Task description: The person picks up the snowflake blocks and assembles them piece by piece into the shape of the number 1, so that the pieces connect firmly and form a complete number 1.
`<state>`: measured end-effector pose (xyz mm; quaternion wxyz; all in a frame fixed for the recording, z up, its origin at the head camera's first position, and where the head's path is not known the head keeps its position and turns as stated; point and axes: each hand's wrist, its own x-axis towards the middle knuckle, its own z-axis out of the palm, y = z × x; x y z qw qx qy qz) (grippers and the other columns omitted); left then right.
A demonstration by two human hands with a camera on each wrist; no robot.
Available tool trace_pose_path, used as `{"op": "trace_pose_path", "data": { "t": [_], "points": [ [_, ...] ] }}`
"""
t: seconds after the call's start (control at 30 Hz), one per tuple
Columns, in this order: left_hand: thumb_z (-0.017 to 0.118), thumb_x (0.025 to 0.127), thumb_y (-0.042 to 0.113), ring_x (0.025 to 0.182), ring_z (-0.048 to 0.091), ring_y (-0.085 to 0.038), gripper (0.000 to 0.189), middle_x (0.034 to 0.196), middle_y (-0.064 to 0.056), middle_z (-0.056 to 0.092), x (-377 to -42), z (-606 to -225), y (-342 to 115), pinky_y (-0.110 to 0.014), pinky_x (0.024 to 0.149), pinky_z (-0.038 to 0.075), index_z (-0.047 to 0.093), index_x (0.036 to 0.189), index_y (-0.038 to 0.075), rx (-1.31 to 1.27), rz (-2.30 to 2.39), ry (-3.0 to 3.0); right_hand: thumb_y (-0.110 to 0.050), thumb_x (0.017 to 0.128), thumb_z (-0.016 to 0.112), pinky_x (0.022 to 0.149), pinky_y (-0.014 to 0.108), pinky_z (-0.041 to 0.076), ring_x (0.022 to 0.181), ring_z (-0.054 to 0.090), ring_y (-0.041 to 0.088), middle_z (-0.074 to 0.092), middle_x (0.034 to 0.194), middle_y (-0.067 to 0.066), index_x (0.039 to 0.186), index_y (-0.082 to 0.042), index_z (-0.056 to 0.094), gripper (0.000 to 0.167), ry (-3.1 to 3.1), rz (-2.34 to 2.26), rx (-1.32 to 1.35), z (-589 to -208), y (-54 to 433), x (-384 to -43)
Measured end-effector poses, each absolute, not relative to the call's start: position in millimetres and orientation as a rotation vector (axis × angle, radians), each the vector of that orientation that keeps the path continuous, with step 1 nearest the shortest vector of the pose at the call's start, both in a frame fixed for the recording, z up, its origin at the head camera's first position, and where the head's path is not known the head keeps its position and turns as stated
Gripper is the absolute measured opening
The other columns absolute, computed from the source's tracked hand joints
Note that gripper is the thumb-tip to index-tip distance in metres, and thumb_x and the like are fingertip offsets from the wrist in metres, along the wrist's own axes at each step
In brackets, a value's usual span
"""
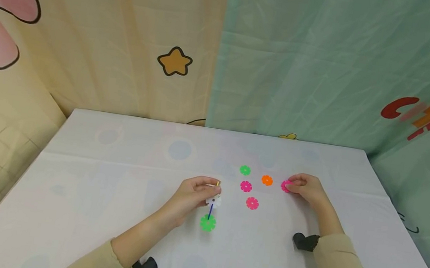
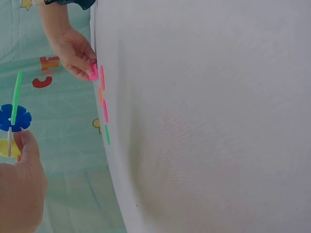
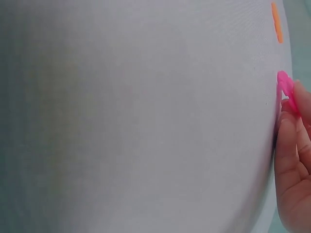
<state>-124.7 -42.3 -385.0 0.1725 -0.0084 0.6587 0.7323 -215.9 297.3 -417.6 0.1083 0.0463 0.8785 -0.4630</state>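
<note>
Near the middle of the table my left hand (image 1: 191, 198) pinches a small chain of notched plastic discs slotted together. A white disc (image 1: 214, 200) and a green disc (image 1: 207, 223) show in the head view, with a blue disc (image 2: 15, 118) and a yellow disc (image 2: 8, 147) clearer in the left wrist view. My fingers cover part of the chain. Over to the right, my right hand (image 1: 308, 189) pinches a pink disc (image 3: 285, 84) between thumb and fingers, close over the table; it is tilted in the right wrist view.
Between the hands several loose discs lie flat on the white table (image 1: 75, 205): a green disc (image 1: 245, 170), an orange disc (image 1: 267, 180) and two pink discs (image 1: 252, 203). A printed curtain (image 1: 292, 62) hangs behind the table's far edge. Black straps are on both wrists.
</note>
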Motion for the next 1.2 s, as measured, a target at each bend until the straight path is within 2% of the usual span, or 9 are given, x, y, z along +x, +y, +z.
{"op": "trace_pose_path", "data": {
  "t": [0.23, 0.47, 0.73, 0.93, 1.07, 1.2],
  "points": [
    [0.065, 0.088, 0.018, 0.082, 0.058, -0.011, 0.037, 0.093, -0.006, 0.068, -124, -385, -42, -0.027, 0.073, 0.047, 0.058, 0.117, -0.004, -0.017, 2.065, 1.876, -0.011, 0.085, 0.068, 0.064, 0.019, 0.051, 0.067, 0.058, 0.007, 0.06, 0.072, -0.003, 0.113, 0.011, 0.052, 0.04, 2.502, -1.437, 0.149, -415, 294, -213],
    [0.065, 0.088, 0.017, 0.082, 0.059, -0.011, 0.037, 0.092, -0.006, 0.067, -124, -386, -42, -0.031, 0.077, 0.047, 0.057, 0.117, -0.005, -0.002, 2.076, 1.863, -0.013, 0.086, 0.067, 0.066, 0.02, 0.05, 0.067, 0.054, 0.007, 0.052, 0.062, -0.007, 0.115, 0.011, 0.052, 0.041, 2.467, -1.458, 0.142, -409, 290, -210],
    [0.065, 0.088, 0.019, 0.083, 0.058, -0.011, 0.038, 0.097, -0.009, 0.067, -123, -386, -42, -0.032, 0.078, 0.047, 0.057, 0.117, -0.004, -0.009, 2.068, 1.867, -0.018, 0.087, 0.067, 0.069, 0.023, 0.051, 0.071, 0.062, 0.013, 0.067, 0.074, 0.0, 0.114, 0.01, 0.054, 0.041, 2.476, -1.456, 0.045, -405, 276, -203],
    [0.065, 0.088, 0.019, 0.083, 0.058, -0.012, 0.037, 0.095, -0.009, 0.067, -122, -386, -42, -0.033, 0.078, 0.047, 0.058, 0.117, -0.003, 0.011, 2.051, 1.891, -0.02, 0.088, 0.066, 0.07, 0.024, 0.051, 0.073, 0.06, 0.017, 0.065, 0.074, 0.001, 0.114, 0.008, 0.055, 0.04, 2.458, -1.456, 0.008, -401, 263, -199],
    [0.066, 0.087, 0.021, 0.082, 0.058, -0.012, 0.037, 0.096, -0.012, 0.067, -122, -387, -41, -0.036, 0.08, 0.048, 0.06, 0.115, -0.001, 0.034, 2.019, 1.94, -0.025, 0.088, 0.065, 0.07, 0.026, 0.05, 0.072, 0.057, 0.018, 0.062, 0.072, 0.0, 0.114, 0.004, 0.057, 0.04, 2.473, -1.427, -0.024, -394, 252, -197],
    [0.066, 0.087, 0.022, 0.083, 0.058, -0.012, 0.036, 0.098, -0.014, 0.067, -121, -387, -41, -0.038, 0.081, 0.048, 0.061, 0.115, 0.0, 0.054, 2.006, 1.964, -0.023, 0.088, 0.065, 0.069, 0.027, 0.051, 0.07, 0.057, 0.019, 0.061, 0.069, 0.001, 0.113, 0.003, 0.058, 0.036, 2.443, -1.467, -0.082, -388, 238, -193]
  ]
}}
